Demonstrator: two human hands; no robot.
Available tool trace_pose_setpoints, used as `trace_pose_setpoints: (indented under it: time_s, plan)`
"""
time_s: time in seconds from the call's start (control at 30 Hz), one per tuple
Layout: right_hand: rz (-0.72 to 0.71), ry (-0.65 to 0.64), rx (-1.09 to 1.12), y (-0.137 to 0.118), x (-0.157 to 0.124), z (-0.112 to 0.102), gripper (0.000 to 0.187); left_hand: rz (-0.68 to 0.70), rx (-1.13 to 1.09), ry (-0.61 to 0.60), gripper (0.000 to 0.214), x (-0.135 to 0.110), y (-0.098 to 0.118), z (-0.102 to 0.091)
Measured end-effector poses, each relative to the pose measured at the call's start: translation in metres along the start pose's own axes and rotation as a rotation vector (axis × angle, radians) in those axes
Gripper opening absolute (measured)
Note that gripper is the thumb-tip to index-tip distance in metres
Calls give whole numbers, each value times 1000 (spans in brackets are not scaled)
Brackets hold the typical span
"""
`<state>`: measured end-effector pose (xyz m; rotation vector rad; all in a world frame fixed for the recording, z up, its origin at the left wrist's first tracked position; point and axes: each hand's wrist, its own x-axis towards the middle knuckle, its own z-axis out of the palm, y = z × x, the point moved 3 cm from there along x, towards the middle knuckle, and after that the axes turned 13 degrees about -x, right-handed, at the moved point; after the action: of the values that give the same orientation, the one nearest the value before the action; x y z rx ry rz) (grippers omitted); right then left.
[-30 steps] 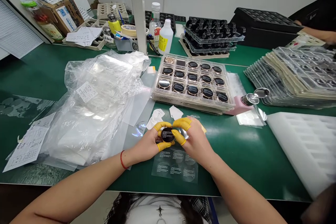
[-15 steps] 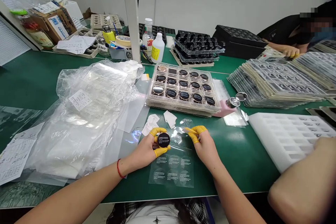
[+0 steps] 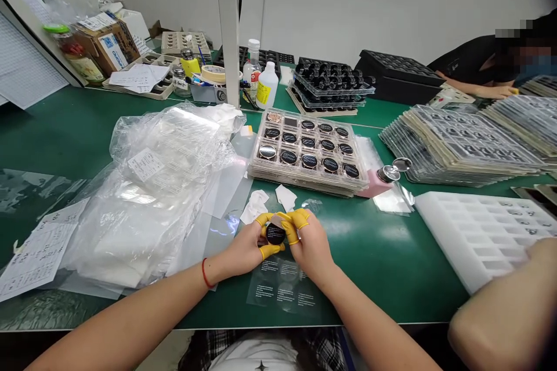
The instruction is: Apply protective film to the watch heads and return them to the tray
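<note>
My left hand (image 3: 248,244) pinches a small round black disc (image 3: 275,235) between fingers in yellow finger cots. My right hand (image 3: 308,242) meets it from the right, its cotted fingertips on the disc's top edge, where a bit of clear film shows. Both hands hover over a clear sticker sheet (image 3: 282,290) printed with round labels, lying on the green table (image 3: 391,261). Behind the hands stands a clear tray (image 3: 261,169) holding rows of similar black discs.
A heap of clear plastic bags (image 3: 161,185) lies to the left, white paper scraps (image 3: 270,203) ahead. A white foam tray (image 3: 474,232) and stacked clear trays (image 3: 456,145) are on the right. Another person's arm (image 3: 505,319) sits at lower right; a second person is at the far right.
My right hand, which had pulled away to the right with a piece of clear film, has come back to the disc in my left hand. The camera view shifted slightly.
</note>
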<state>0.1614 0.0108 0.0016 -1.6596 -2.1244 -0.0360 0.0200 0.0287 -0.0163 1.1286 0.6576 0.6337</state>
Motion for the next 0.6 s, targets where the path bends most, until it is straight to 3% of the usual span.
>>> trace_pose_setpoints:
  time_s: [0.17,0.27,0.43,0.6]
  plan:
    - [38,-39,103,10,6,-9,19,-38,-46,24,44,2,1,3]
    - [-31,7,157,5,3,-19,21,-52,-41,71,44,3,1,2]
    - [-206,65,-83,-17,-9,-19,27,-6,-29,72,43,3,-3,0]
    - [-265,125,-156,-27,-21,-16,29,-17,-62,96,45,4,-7,-3]
